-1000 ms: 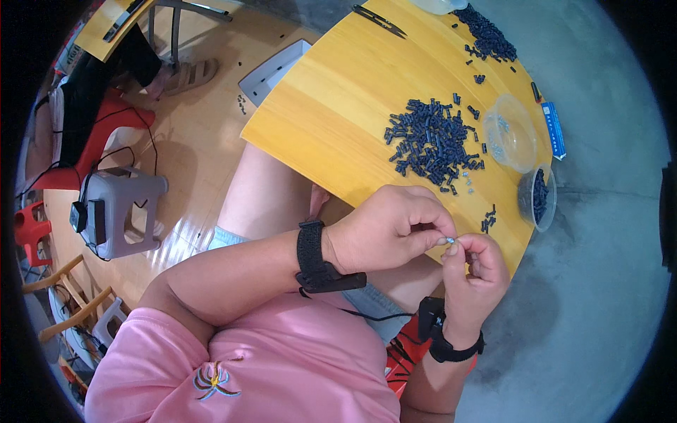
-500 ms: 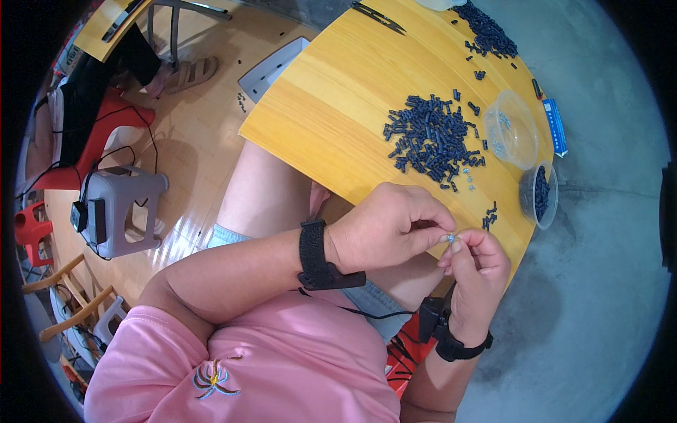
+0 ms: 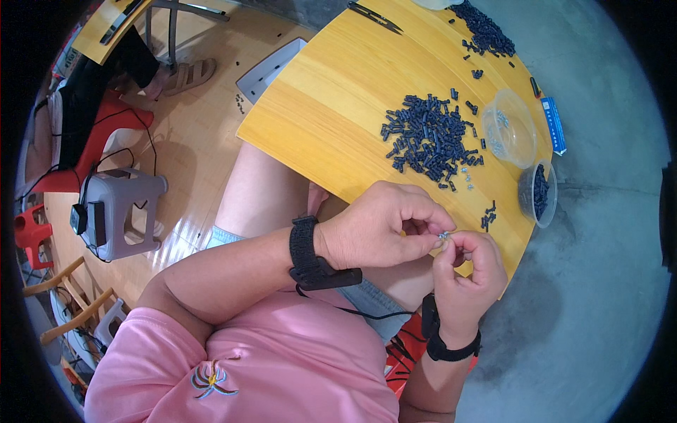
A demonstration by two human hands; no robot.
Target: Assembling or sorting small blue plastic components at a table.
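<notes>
Fingertips of my left hand (image 3: pixel 384 225) and my right hand (image 3: pixel 469 275) meet just off the near edge of the table. Both hands are closed in a pinch around a tiny silvery metal piece (image 3: pixel 443 236), too small to name more closely. Beyond them lies a big heap of small black cylindrical parts (image 3: pixel 429 137). A few loose silvery pieces (image 3: pixel 466 178) sit at its right side. Several black parts (image 3: pixel 488 215) lie apart, close to my right hand.
On the yellow wooden table (image 3: pixel 317 92) stand a clear tub (image 3: pixel 518 134) with silvery pieces and a smaller tub (image 3: pixel 546 201) of black parts. Thread snips (image 3: pixel 374 17), another black heap (image 3: pixel 486 32) and a blue-white packet (image 3: pixel 554 125) lie farther off. A grey stool (image 3: pixel 130 211) stands left.
Both hands have shifted slightly left, still pinching at the tiny silvery piece. My right hand's fingers have turned a little. The heaps and tubs lie as before.
</notes>
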